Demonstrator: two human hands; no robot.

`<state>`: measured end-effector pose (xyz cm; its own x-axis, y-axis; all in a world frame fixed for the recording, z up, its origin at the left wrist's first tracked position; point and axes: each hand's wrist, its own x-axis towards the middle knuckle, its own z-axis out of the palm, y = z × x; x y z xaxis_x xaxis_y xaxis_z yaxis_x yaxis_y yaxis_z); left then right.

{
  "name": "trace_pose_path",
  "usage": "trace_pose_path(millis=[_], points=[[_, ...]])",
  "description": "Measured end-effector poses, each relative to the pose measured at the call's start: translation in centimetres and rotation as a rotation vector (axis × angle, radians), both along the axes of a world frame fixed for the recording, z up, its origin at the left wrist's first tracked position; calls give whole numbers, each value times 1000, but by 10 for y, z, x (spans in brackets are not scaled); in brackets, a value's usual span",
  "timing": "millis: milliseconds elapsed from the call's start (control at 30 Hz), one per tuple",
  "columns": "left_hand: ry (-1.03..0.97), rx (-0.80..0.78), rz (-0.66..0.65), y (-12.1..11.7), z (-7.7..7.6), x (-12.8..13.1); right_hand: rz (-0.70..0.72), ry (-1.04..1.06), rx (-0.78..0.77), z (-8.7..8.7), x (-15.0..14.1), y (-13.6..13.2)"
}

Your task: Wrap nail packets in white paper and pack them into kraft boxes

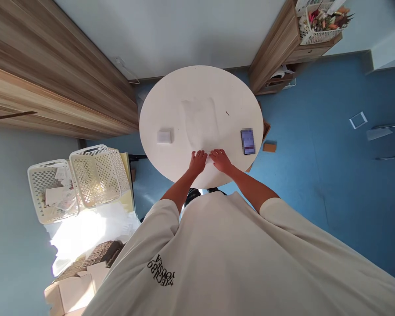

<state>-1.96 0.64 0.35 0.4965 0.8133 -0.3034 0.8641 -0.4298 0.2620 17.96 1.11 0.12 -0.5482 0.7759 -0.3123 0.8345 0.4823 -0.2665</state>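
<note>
A round white table stands in front of me. A thin, clear or white plastic sheet or bag lies flat across its middle, reaching to the near edge. My left hand and my right hand rest side by side on the near end of that sheet, fingers curled down onto it. Between them a small white bit of the sheet shows. A small white box sits to the left of the sheet. A phone lies to the right of it.
Two white perforated baskets stand low on the left, one holding papers. Cardboard boxes sit below them. A wooden cabinet with a basket of items stands at the far right. Blue floor surrounds the table.
</note>
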Motion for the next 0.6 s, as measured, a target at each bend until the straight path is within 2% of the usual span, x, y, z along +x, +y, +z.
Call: trace_pose_path(millis=[400, 600], points=[[-46, -77, 21, 17, 1, -5, -42, 82, -35, 6, -3, 15], [-69, 13, 45, 15, 4, -7, -39, 82, 13, 7, -5, 11]])
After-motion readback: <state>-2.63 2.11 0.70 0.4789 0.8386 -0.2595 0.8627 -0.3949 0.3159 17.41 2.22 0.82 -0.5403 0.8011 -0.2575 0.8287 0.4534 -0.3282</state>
